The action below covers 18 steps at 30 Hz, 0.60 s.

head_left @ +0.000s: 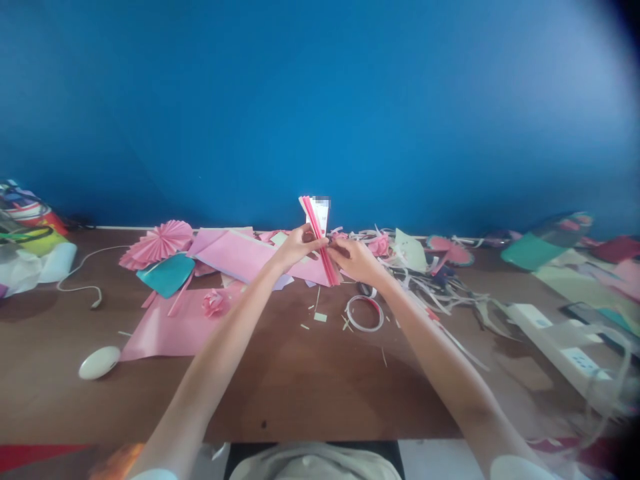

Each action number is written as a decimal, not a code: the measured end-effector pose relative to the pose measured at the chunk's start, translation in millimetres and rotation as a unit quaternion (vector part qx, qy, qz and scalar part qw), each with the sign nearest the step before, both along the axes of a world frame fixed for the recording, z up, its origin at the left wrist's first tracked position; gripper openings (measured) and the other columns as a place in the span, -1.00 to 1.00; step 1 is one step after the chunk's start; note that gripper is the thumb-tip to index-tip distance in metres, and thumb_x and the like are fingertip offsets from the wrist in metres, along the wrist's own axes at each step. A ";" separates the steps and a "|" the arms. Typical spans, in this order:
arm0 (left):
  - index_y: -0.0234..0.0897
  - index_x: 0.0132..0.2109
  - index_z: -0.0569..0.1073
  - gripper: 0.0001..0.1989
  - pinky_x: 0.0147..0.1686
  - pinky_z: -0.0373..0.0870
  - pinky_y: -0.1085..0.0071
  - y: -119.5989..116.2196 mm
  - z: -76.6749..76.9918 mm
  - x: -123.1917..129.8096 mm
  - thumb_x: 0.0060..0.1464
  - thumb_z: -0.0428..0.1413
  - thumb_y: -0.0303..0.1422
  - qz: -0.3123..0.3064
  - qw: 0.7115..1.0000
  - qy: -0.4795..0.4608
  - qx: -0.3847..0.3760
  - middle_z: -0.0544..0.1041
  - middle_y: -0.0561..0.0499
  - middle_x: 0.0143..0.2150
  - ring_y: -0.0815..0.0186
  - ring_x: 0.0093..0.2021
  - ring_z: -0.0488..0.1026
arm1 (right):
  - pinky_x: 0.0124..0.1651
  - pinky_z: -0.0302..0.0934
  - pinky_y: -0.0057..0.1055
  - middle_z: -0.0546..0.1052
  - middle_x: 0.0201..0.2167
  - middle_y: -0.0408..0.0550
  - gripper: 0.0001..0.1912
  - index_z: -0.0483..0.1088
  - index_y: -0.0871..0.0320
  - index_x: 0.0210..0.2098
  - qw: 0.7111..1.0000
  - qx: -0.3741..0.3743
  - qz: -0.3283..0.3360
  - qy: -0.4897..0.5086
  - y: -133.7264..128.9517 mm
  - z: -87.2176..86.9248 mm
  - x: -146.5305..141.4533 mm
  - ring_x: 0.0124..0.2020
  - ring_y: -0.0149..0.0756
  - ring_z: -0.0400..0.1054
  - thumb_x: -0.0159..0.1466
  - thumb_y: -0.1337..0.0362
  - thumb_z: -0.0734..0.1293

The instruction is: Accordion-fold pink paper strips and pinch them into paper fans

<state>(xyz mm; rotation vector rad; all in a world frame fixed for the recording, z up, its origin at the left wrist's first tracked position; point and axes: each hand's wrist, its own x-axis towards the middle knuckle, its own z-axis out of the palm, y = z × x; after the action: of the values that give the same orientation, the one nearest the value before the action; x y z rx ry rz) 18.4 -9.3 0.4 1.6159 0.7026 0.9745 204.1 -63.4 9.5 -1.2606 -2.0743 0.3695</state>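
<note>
Pink folded paper strip (320, 241) pinched in both hands, left (299, 245) and right (354, 259), fingers closed, above brown surface (300, 373) (tape roll (365, 326) nearby).

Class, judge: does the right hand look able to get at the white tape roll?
Probably yes: the tape roll lies on the table close to the right hand, with nothing covering it, though that hand's grip is on the folded pink paper.

A plain blue wall (320, 107) fills the far side, paler at the upper right. Below it runs a brown table (300, 393), softly lit; dark seat (393, 457) edges and pale floor (430, 460) show near.
</note>
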 end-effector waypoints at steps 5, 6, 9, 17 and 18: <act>-0.34 -0.02 0.42 -0.48 -0.56 0.34 0.51 1.9 -7.1 7.2 -0.04 0.27 -0.10 0.047 0.999 0.014 0.005 0.56 -0.13 -0.22 0.32 -0.36 0.48 | -0.41 0.02 -0.44 0.49 -0.50 -0.10 -0.79 0.42 0.15 -0.38 0.999 -0.002 -0.019 -0.040 -2.0 -0.3 -2.6 -0.50 -0.37 0.27 0.29 0.18 0.26; -0.35 -0.04 0.43 -0.49 -0.56 0.33 0.51 2.4 -8.1 7.9 -0.04 0.27 -0.09 0.052 0.998 0.019 0.004 0.56 -0.12 -0.24 0.33 -0.38 0.47 | -0.42 0.01 -0.44 0.48 -0.51 -0.10 -0.80 0.43 0.15 -0.37 0.999 -0.002 -0.022 -0.046 -1.9 -0.6 -2.8 -0.51 -0.37 0.26 0.30 0.20 0.25; -0.37 -0.12 0.46 -0.55 -0.50 0.35 0.49 3.7 -8.6 7.1 0.00 0.24 -0.08 0.050 0.999 0.013 -0.003 0.55 -0.11 -0.27 0.31 -0.34 0.48 | -0.42 0.01 -0.45 0.48 -0.52 -0.12 -0.81 0.45 0.15 -0.36 0.999 0.004 -0.024 -0.045 -1.1 -1.2 -2.6 -0.52 -0.38 0.26 0.29 0.26 0.23; -0.37 -0.07 0.49 -0.56 -0.16 0.44 0.30 5.7 -7.2 1.8 0.01 0.26 -0.13 -0.013 0.999 -0.032 -0.019 0.56 -0.16 -0.14 0.23 -0.16 0.51 | -0.38 0.06 -0.47 0.54 -0.47 -0.11 -0.81 0.45 0.15 -0.38 1.000 0.000 -0.022 -0.012 -0.8 -0.8 -3.8 -0.45 -0.37 0.35 0.28 0.21 0.27; -0.37 -0.08 0.50 -0.57 -0.15 0.44 0.28 6.0 -7.8 1.8 0.01 0.26 -0.13 -0.019 0.999 -0.026 -0.019 0.57 -0.16 -0.14 0.22 -0.17 0.51 | -0.40 0.06 -0.46 0.54 -0.48 -0.11 -0.78 0.43 0.15 -0.39 1.000 -0.003 -0.019 -0.012 -1.3 -1.0 -4.3 -0.46 -0.37 0.34 0.29 0.18 0.27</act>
<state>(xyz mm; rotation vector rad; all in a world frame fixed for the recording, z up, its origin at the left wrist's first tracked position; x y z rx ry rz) 20.3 -3.3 -7.4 1.5599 0.6496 0.9675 199.7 -64.8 8.5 -1.3128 -2.0666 0.3462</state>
